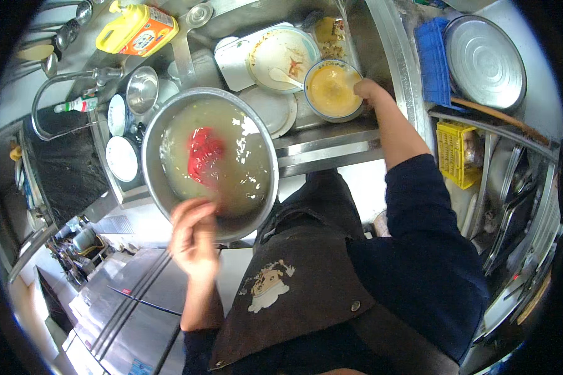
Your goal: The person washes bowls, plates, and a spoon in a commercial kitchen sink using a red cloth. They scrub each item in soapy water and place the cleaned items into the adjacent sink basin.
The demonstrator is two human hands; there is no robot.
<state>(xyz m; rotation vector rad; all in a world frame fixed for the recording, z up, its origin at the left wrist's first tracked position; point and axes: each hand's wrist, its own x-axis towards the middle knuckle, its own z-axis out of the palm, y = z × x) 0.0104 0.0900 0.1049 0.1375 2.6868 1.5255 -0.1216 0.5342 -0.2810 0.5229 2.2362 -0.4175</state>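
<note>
My right hand point(367, 90) grips the right rim of a bowl point(334, 89) of cloudy yellow liquid in the sink. A white spoon point(284, 77) leans against the bowl's left side, over a dirty patterned plate point(267, 58). My left hand point(194, 234), blurred, hovers at the near rim of a large metal basin point(273, 171). Its fingers are loosely bent, and I see nothing in them. Murky water point(178, 126) fills much of the basin, with a red cloth-like item point(204, 154) in it.
More stacked plates point(267, 110) and food scraps point(333, 47) lie in the steel sink point(380, 56). Left of the basin are white bowls point(122, 159), a metal bowl point(142, 90), a curved faucet point(37, 103) and a yellow detergent jug point(138, 30). A blue crate point(431, 61) stands right.
</note>
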